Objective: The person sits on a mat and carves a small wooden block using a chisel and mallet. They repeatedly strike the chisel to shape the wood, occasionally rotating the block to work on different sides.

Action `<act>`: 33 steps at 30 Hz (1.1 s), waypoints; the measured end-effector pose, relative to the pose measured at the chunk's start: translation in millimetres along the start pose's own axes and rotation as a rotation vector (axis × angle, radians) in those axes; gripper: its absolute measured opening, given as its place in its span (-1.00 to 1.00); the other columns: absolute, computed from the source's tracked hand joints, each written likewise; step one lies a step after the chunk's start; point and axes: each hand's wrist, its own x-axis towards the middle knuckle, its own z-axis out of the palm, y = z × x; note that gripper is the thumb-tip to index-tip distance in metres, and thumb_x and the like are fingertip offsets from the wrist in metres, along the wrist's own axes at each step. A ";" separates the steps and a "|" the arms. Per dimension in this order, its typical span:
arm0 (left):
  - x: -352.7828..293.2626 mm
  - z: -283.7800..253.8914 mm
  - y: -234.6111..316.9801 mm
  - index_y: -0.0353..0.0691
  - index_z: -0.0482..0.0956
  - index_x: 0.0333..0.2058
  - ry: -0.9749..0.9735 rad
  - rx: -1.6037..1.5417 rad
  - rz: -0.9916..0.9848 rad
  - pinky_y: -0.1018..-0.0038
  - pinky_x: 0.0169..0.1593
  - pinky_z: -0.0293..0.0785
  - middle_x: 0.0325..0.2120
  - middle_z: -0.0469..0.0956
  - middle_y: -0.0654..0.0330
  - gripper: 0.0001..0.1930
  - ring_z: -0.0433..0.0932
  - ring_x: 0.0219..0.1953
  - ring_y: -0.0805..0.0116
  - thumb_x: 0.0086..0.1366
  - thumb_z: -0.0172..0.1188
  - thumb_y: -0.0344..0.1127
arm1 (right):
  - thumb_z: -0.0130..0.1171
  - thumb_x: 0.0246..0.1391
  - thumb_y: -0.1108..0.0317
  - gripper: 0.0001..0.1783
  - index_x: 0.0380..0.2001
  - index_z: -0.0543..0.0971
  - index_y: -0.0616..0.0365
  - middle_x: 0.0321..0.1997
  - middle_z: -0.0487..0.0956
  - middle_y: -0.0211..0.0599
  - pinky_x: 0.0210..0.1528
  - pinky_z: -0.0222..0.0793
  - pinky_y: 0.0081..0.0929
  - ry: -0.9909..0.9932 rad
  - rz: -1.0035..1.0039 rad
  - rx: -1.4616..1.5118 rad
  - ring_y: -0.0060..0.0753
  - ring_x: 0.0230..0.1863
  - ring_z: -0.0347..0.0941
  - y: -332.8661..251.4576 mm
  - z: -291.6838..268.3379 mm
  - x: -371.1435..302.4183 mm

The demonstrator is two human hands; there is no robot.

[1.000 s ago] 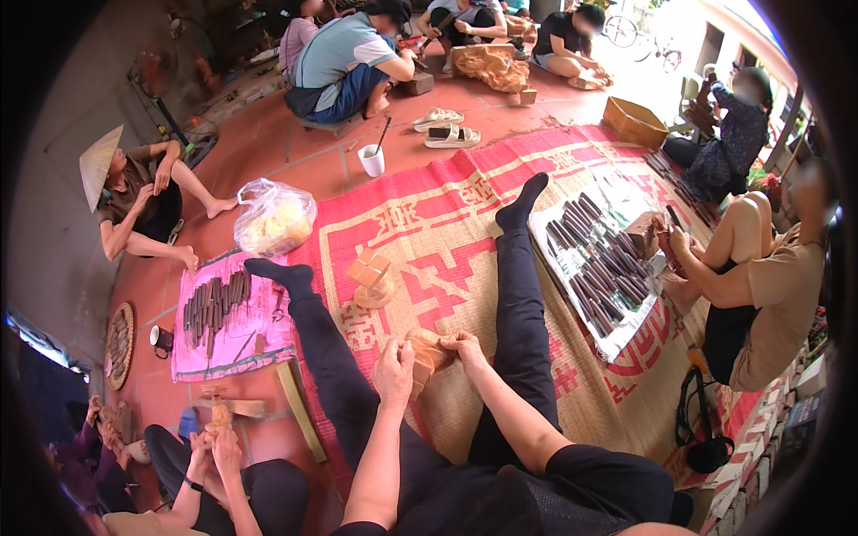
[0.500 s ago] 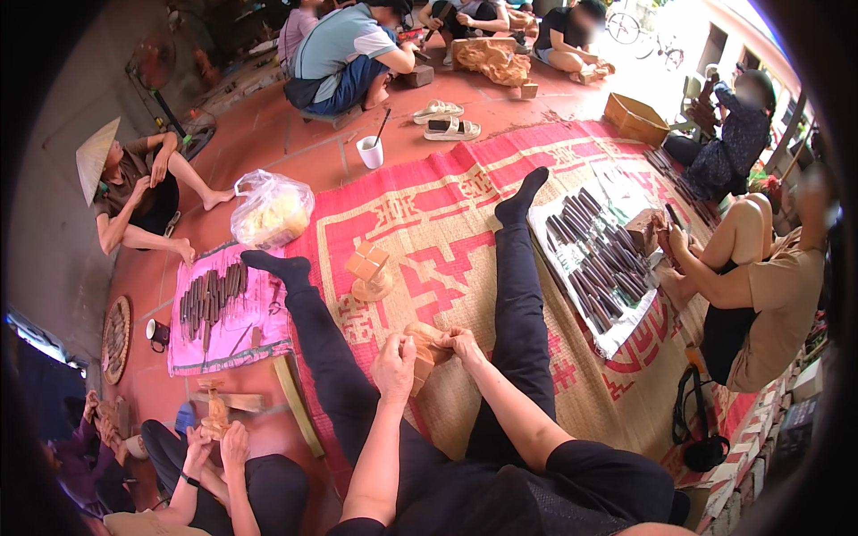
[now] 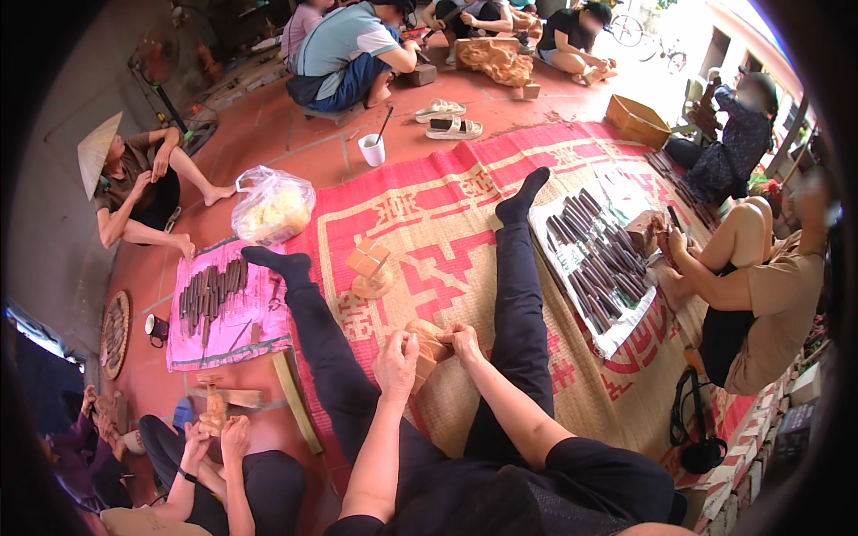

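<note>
The head camera looks down and forward over the person's stretched legs [image 3: 518, 299]. The left hand [image 3: 394, 366] and right hand [image 3: 463, 344] show near, just below centre; the fisheye reaches past the mat [image 3: 608, 447] to the far floor [image 3: 286, 147], ringed by black.
</note>
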 end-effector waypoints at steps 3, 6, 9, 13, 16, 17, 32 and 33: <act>-1.2 -2.8 0.3 -0.10 0.53 -0.33 0.014 0.015 0.000 0.18 -0.38 0.46 -0.49 0.60 0.10 -0.80 0.60 -0.44 0.03 0.29 0.15 -0.11 | 0.34 -0.10 0.54 -0.80 -0.57 0.48 0.12 -0.50 0.58 -0.41 -0.29 0.34 -0.62 0.027 0.060 0.088 -0.53 -0.46 0.46 -10.1 4.2 -5.8; 1.0 -1.9 -1.4 -0.10 0.53 -0.34 0.055 0.032 0.031 0.19 -0.39 0.46 -0.50 0.60 0.11 -0.80 0.60 -0.45 0.04 0.30 0.15 -0.10 | 0.38 -0.12 0.51 -0.78 -0.57 0.48 0.12 -0.50 0.57 -0.41 -0.30 0.34 -0.59 -0.094 0.075 0.297 -0.53 -0.47 0.44 -13.7 0.7 -5.0; 1.0 -1.7 -1.2 -0.10 0.52 -0.35 0.030 0.019 0.023 0.19 -0.40 0.46 -0.50 0.60 0.11 -0.79 0.60 -0.46 0.04 0.30 0.15 -0.10 | 0.39 -0.13 0.50 -0.77 -0.57 0.47 0.11 -0.51 0.56 -0.42 -0.30 0.34 -0.55 -0.140 0.027 0.047 -0.54 -0.47 0.44 -7.8 5.8 -5.3; 2.1 0.9 6.4 -0.10 0.52 -0.35 -0.014 0.022 0.036 0.20 -0.40 0.46 -0.50 0.60 0.10 -0.79 0.60 -0.46 0.04 0.30 0.14 -0.10 | 0.36 -0.12 0.53 -0.79 -0.56 0.48 0.15 -0.52 0.56 -0.39 -0.25 0.37 -0.53 0.094 0.003 -0.192 -0.51 -0.46 0.46 7.0 -5.0 9.4; 1.8 -4.0 -1.3 -0.10 0.52 -0.35 0.019 0.028 0.037 0.20 -0.41 0.46 -0.51 0.60 0.10 -0.80 0.61 -0.46 0.04 0.30 0.14 -0.10 | 0.35 -0.11 0.53 -0.80 -0.55 0.48 0.17 -0.50 0.58 -0.35 -0.19 0.42 -0.53 0.035 0.051 -0.059 -0.48 -0.42 0.51 -21.3 9.1 -9.1; 0.9 -1.0 -1.5 -0.10 0.52 -0.35 0.029 0.016 0.047 0.20 -0.41 0.46 -0.51 0.61 0.10 -0.80 0.61 -0.46 0.04 0.30 0.14 -0.10 | 0.35 -0.11 0.53 -0.81 -0.54 0.48 0.17 -0.49 0.59 -0.35 -0.17 0.43 -0.54 -0.012 0.045 0.039 -0.48 -0.40 0.52 -18.5 5.1 -7.6; 0.1 -1.5 4.1 -0.10 0.51 -0.39 0.038 0.017 0.041 0.24 -0.42 0.47 -0.53 0.60 0.13 -0.80 0.61 -0.47 0.09 0.30 0.15 -0.12 | 0.34 -0.08 0.51 -0.80 -0.56 0.47 0.11 -0.52 0.57 -0.37 -0.33 0.41 -0.57 -0.039 0.022 0.091 -0.53 -0.46 0.48 -8.5 10.9 -0.1; 0.2 -1.5 2.5 -0.10 0.51 -0.39 0.036 0.020 0.033 0.25 -0.42 0.47 -0.53 0.60 0.13 -0.81 0.61 -0.47 0.09 0.30 0.15 -0.12 | 0.35 -0.08 0.50 -0.80 -0.56 0.47 0.11 -0.52 0.57 -0.37 -0.33 0.41 -0.57 -0.079 0.016 0.103 -0.53 -0.46 0.49 -8.6 12.0 -0.2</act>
